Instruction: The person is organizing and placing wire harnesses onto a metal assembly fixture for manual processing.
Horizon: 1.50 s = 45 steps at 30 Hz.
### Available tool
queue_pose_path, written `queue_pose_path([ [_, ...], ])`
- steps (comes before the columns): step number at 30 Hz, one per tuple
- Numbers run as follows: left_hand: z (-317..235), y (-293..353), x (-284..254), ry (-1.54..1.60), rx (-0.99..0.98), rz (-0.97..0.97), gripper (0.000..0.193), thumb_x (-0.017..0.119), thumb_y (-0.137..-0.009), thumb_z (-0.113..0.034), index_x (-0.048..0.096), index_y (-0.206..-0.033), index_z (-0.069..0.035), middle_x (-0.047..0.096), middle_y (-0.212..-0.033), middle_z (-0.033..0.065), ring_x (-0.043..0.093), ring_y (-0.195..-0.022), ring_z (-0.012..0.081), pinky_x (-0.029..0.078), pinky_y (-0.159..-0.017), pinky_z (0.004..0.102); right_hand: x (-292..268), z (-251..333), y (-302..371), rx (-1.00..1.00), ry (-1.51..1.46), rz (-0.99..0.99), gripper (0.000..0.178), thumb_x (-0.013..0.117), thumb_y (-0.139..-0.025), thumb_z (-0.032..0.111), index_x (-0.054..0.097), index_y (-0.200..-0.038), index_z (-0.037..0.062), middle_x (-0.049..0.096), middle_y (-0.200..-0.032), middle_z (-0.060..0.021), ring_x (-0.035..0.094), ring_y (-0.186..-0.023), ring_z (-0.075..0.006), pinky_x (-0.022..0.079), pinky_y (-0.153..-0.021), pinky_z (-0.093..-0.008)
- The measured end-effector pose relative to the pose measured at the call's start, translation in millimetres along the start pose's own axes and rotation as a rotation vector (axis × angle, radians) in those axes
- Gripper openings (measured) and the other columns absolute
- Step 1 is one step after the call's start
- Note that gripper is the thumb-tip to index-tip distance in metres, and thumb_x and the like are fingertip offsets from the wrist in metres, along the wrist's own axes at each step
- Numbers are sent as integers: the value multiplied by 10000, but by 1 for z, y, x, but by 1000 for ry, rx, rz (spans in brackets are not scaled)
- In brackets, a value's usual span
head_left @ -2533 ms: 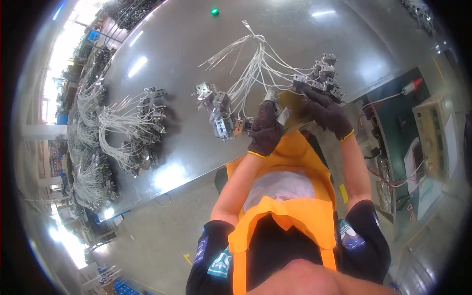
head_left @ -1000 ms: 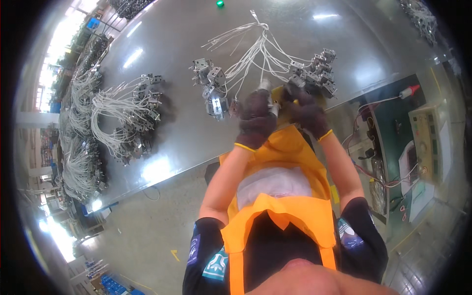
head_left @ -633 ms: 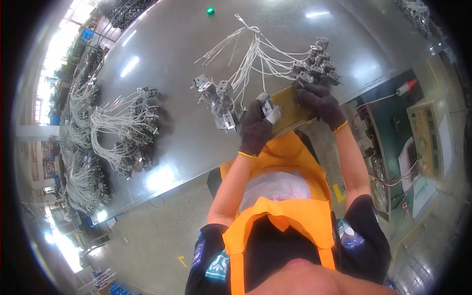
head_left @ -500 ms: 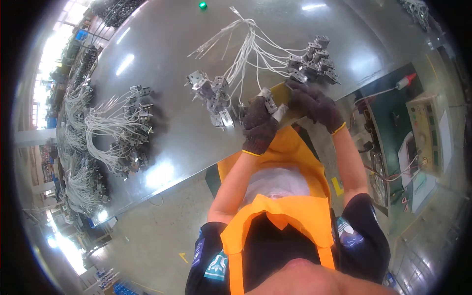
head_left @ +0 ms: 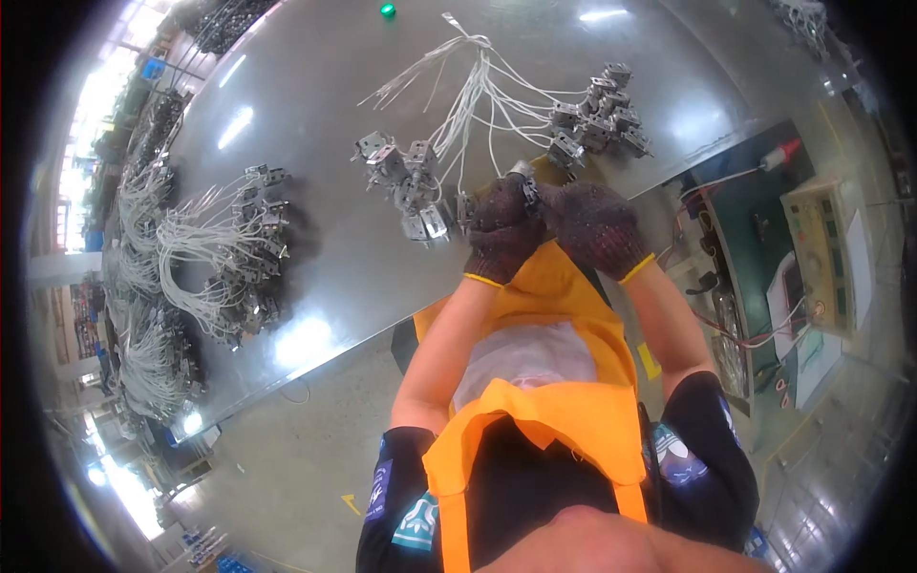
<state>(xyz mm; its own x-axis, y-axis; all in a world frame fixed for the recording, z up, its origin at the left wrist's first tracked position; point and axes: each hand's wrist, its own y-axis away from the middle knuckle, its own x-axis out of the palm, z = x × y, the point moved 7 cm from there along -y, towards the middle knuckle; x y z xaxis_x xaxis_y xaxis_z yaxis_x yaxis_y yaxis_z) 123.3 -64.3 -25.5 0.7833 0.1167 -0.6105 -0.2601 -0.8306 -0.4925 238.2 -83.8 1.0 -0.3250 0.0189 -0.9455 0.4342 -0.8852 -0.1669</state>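
My left hand (head_left: 503, 227), in a dark knitted glove with a yellow cuff, is closed round a small silver metal box-like part (head_left: 524, 174) at the table's near edge. My right hand (head_left: 599, 231), gloved the same way, is closed against that part from the right; its fingertips are partly hidden. A bundle of white wires (head_left: 475, 86) spreads out beyond my hands. Its strands run to a cluster of similar metal parts (head_left: 387, 164) on the left and another cluster (head_left: 604, 115) on the right.
More wired metal parts (head_left: 258, 250) lie on the grey metal table (head_left: 334, 239) at left, with heaped white wire bundles (head_left: 153, 358) beyond. On the right, a beige instrument box (head_left: 820, 258) stands on a green surface near red-handled scissors (head_left: 783, 392). A green light (head_left: 387, 10) shows at the far edge.
My right hand has moved left and nearer me, from beside the right cluster to the part in my left hand. The two hands now meet.
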Motion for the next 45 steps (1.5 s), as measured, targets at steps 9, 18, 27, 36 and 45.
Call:
queue_pose_path([
  [9, 5, -3, 9, 41, -187, 187, 382, 621, -789, -137, 572, -1137, 14, 623, -1025, 228, 596, -998, 422, 476, -862, 495, 11, -6, -4, 123, 72, 123, 257, 556, -907, 242, 612, -1110, 94, 674, -899, -189, 635, -824, -419, 502, -769, -516],
  [18, -5, 11, -61, -541, 127, 185, 488, 528, -800, -143, 519, -1267, 0, 588, -1122, 180, 528, -1090, 383, 383, -975, 512, 41, 24, 20, 329, -1002, 362, 395, 613, -910, 162, 597, -1298, 92, 630, -770, -11, 590, -685, -99, 500, -561, -313],
  [27, 18, 8, -22, -551, 126, 74, 605, 630, -776, -105, 480, -1362, -71, 552, -1252, 230, 524, -1161, 406, 405, -1000, 496, 51, -32, 3, 220, -799, -334, 353, 613, -921, 172, 606, -1250, 44, 675, -1096, -111, 649, -966, -196, 507, -842, -333],
  [36, 24, -6, -47, 70, -280, 190, 483, 652, -871, -120, 523, -1333, -56, 623, -1148, 151, 595, -1051, 334, 469, -912, 379, -2, -76, -11, 314, -405, -461, 418, 676, -879, 113, 587, -1272, 0, 652, -1207, -172, 648, -1090, -282, 500, -937, -366],
  [45, 62, -6, -32, 635, -407, -178, 437, 604, -962, -127, 496, -1371, -18, 629, -1167, 60, 584, -1012, 143, 471, -884, 273, 54, -16, -27, 378, -611, -152, 436, 593, -872, 169, 545, -1287, 47, 614, -1150, -271, 592, -1071, -447, 490, -871, -467],
])
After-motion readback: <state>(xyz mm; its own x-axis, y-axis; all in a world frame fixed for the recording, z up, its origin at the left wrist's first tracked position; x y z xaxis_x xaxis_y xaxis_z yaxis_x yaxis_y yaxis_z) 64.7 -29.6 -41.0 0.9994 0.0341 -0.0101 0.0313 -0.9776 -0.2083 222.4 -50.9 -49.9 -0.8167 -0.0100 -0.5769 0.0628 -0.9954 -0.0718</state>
